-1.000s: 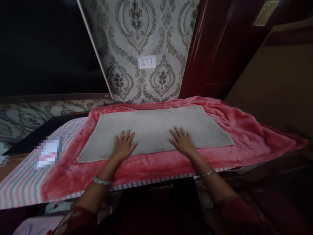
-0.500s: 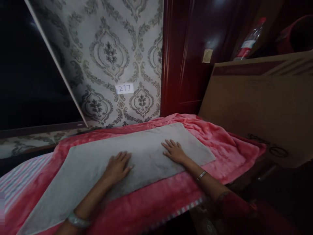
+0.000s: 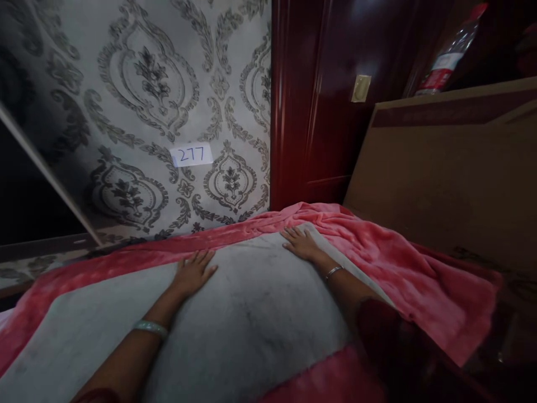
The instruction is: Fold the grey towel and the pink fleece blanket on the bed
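Note:
A grey cloth [image 3: 251, 302] lies spread out over a pink plush blanket [image 3: 419, 280]. My left hand [image 3: 193, 274] rests flat near the cloth's far edge, its fingers spread. Farther right, my right hand [image 3: 300, 243] lies palm down by the cloth's far right corner, fingers also apart. Neither hand grips anything. A pale green bangle [image 3: 151, 327] circles my left wrist, and a thin silver bracelet [image 3: 334, 272] is on the right one. Faint creases and darker marks show on the cloth between my arms.
Behind the blanket stands a patterned wall with a paper label [image 3: 192, 155] reading 277. A dark screen [image 3: 33, 190] is at the left. On the right, a large cardboard box [image 3: 444, 173] leans near a dark red door [image 3: 312, 112], with a plastic bottle [image 3: 453, 53] above it.
Both hands have slid forward across the cloth to its far edge, staying flat. My view has moved closer and turned a little to the right.

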### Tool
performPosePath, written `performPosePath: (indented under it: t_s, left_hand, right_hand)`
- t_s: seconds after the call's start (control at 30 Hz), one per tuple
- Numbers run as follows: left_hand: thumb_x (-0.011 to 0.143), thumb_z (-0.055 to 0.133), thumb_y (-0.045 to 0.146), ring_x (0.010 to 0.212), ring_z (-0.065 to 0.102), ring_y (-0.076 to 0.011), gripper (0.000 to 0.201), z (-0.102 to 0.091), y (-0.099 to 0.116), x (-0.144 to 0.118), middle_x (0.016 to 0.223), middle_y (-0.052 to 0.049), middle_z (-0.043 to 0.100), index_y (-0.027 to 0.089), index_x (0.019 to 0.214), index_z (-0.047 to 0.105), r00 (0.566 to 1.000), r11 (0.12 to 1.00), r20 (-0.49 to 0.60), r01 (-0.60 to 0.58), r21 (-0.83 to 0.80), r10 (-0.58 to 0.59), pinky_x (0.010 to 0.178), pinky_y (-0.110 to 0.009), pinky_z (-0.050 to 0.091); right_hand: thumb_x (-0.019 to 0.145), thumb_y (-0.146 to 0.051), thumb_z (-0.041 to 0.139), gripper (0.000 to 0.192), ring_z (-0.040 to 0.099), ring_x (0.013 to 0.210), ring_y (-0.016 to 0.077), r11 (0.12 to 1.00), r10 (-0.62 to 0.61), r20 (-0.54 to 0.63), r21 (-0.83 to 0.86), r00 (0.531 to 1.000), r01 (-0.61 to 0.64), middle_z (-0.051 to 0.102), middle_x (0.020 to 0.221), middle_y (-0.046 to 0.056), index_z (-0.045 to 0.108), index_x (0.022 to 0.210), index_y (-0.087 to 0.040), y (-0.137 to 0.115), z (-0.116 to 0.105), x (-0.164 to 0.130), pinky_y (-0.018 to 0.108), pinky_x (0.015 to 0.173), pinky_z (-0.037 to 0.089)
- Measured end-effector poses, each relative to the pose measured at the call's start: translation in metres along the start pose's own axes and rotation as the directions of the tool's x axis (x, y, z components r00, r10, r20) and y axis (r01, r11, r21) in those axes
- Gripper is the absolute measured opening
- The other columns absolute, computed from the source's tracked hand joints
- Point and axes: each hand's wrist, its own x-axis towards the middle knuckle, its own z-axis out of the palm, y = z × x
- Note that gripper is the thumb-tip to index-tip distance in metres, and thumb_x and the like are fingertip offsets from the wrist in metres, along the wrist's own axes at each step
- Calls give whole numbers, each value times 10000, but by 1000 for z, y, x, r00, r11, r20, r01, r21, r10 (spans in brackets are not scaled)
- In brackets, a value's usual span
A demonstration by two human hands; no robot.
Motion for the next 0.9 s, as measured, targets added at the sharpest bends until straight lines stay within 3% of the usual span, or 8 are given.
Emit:
performPosePath:
  t_s: [0.1,0.2,0.3,0.4,0.57,0.67,0.77,0.9]
  left_hand:
    - [994,337,444,1499,312,-326,610,3,-25,7,1618,-112,354,251,1572,349,999,999,-20,37,6,-37,1170,-627,249]
    - [980,328,398,1441,413,-325,595,4,-42,5,1550,-156,461,172,1515,458,994,998,-95,48,29,-45,1155,-562,320]
    - [973,287,368,1269,578,-333,569,1,-55,-2,1387,-195,612,106,1345,628,976,994,-198,98,45,-88,1059,-491,439]
    - [957,288,361,1151,635,-345,537,-7,-73,-11,1231,-188,695,123,1179,715,951,978,-247,204,46,-187,933,-465,507]
    - [928,340,380,1038,687,-303,472,-16,-98,-16,1070,-146,753,160,1073,733,970,979,-140,201,19,-197,878,-379,522]
    - [939,320,368,1044,695,-308,502,-17,-101,-14,1103,-161,749,139,1157,710,965,970,-103,242,11,-240,879,-375,521]
    - [971,291,376,1031,699,-336,534,-17,-101,-11,1112,-182,742,134,1271,661,944,949,-100,315,-1,-313,863,-409,524]
    - [1003,307,363,1045,695,-324,490,-15,-99,-10,1113,-188,735,114,1217,670,942,942,-43,334,6,-334,886,-397,512]
  right_hand:
    - [1028,-505,276,614,153,1542,292,998,62,-49,-16,997,-63,197,1675,53,268,1605,-295,17,4,17,587,1211,126]
    - [1028,-468,285,593,192,1531,287,990,139,-128,6,982,-139,252,1662,54,318,1588,-276,29,10,23,560,1206,177]
    - [1022,-422,316,550,298,1481,298,974,228,-246,61,942,-219,375,1606,90,443,1523,-233,34,17,23,550,1177,247]
    - [1006,-348,348,486,423,1375,304,953,303,-320,127,898,-276,527,1476,135,564,1412,-192,38,20,23,524,1118,332]
    - [957,-266,438,363,488,1274,304,979,201,-360,116,911,-170,625,1318,138,679,1213,-176,52,14,28,492,1087,348]
    - [942,-247,475,315,528,1208,295,987,148,-359,105,921,-118,654,1236,143,699,1146,-163,61,7,33,459,1061,369]
    - [946,-251,487,281,543,1175,282,983,171,-348,123,922,-136,665,1178,137,703,1105,-165,67,7,38,422,1027,399]
    - [950,-234,485,273,569,1133,263,973,222,-296,125,929,-193,664,1148,138,692,1106,-150,67,12,40,391,988,432]
